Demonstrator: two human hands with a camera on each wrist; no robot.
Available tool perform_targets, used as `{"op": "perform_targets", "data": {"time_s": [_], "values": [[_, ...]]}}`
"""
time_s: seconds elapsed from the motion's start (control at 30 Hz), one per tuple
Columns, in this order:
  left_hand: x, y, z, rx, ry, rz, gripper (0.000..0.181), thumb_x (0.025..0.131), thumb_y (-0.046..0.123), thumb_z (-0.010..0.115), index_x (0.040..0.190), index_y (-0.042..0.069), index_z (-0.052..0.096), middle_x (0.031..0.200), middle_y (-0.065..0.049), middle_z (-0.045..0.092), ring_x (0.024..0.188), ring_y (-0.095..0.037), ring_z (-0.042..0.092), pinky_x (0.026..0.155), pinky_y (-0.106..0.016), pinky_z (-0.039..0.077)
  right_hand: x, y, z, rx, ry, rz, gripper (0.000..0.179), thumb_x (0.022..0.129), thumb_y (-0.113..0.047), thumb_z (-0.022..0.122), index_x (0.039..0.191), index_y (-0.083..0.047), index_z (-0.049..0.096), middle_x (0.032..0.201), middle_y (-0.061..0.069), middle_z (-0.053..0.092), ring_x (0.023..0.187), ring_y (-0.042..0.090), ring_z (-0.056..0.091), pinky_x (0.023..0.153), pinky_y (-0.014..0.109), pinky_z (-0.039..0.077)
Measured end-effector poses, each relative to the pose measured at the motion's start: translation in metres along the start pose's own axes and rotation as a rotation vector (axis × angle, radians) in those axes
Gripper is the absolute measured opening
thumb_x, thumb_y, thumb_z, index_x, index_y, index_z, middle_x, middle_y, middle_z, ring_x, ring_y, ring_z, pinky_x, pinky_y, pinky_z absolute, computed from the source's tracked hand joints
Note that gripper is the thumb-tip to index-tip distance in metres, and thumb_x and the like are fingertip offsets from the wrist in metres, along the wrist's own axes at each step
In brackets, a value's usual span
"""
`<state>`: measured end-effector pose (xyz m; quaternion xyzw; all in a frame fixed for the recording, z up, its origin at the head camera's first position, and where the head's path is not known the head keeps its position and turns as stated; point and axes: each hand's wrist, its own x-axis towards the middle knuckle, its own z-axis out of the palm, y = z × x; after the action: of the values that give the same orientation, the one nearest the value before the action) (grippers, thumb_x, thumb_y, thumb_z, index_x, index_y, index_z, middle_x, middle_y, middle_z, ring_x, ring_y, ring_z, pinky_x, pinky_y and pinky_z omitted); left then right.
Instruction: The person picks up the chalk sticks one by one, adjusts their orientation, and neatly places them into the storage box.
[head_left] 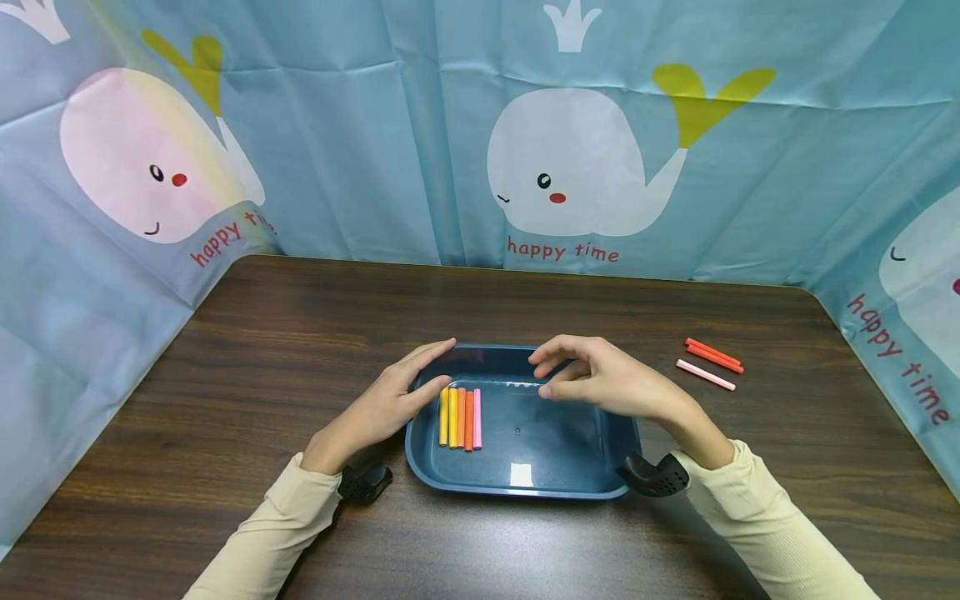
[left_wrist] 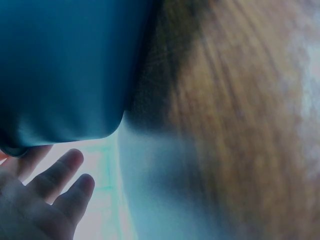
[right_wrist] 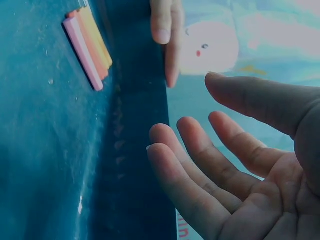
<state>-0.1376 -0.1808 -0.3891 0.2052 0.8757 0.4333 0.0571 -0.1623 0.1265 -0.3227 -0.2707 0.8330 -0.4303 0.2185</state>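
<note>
A dark blue rectangular tray (head_left: 551,454) sits on the table below my hands. Inside it, at the left end, several thin chalk-like sticks lie side by side: yellow ones (head_left: 452,418), an orange one (head_left: 461,418), a red-orange one (head_left: 468,422) and a pink one (head_left: 477,419). My left hand (head_left: 382,404) rests at the tray's left rim, fingers extended and thumb over the edge. Over the right part of the tray hovers my right hand (head_left: 600,383), fingers loosely bent. The right wrist view shows its fingers (right_wrist: 197,145) and thumb apart, nothing between them.
To the tray's right, two red sticks (head_left: 715,356) and a pale pink stick (head_left: 705,375) lie on the dark wooden table (head_left: 262,375). A light blue curtain (head_left: 337,167) with whale prints hangs behind the table and along both its sides.
</note>
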Motion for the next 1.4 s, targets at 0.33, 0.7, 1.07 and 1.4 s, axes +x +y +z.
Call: {"op": "perform_targets", "data": {"time_s": [0.33,0.7,1.07,1.4], "values": [[0.001,-0.001,0.0,0.007,-0.006,-0.008,0.058,0.103,0.032,0.053,0.155,0.016,0.034,0.16,-0.008,0.035,0.143,-0.03,0.04,0.114,-0.057,0.036,-0.016,0.007,-0.012,0.036,0.054,0.045,0.039,0.092,-0.019,0.071,0.128,-0.008,0.061,0.125,0.017,0.063,0.104,0.02,0.067,0.082,0.029,0.055],[0.0,-0.003,0.001,0.01,-0.007,-0.012,0.058,0.103,0.033,0.052,0.156,0.018,0.033,0.16,-0.008,0.034,0.142,-0.03,0.041,0.113,-0.058,0.037,-0.044,0.016,-0.03,0.085,0.158,0.065,0.043,0.092,-0.02,0.071,0.131,-0.009,0.057,0.126,0.018,0.064,0.103,0.011,0.069,0.087,0.026,0.056],[0.001,-0.003,0.001,0.008,-0.003,-0.01,0.058,0.103,0.033,0.053,0.156,0.017,0.034,0.16,-0.008,0.034,0.144,-0.03,0.039,0.114,-0.058,0.035,-0.072,0.033,-0.047,0.013,0.258,0.113,0.04,0.095,-0.025,0.068,0.132,-0.015,0.057,0.122,0.005,0.066,0.103,0.008,0.07,0.085,0.023,0.055],[0.001,-0.002,0.001,-0.001,-0.006,-0.013,0.057,0.103,0.033,0.053,0.155,0.02,0.034,0.16,-0.007,0.034,0.146,-0.03,0.036,0.114,-0.058,0.034,-0.089,0.051,-0.062,-0.047,0.312,0.108,0.039,0.096,-0.022,0.067,0.133,-0.014,0.056,0.118,-0.012,0.066,0.102,0.0,0.068,0.081,0.02,0.055]]}}
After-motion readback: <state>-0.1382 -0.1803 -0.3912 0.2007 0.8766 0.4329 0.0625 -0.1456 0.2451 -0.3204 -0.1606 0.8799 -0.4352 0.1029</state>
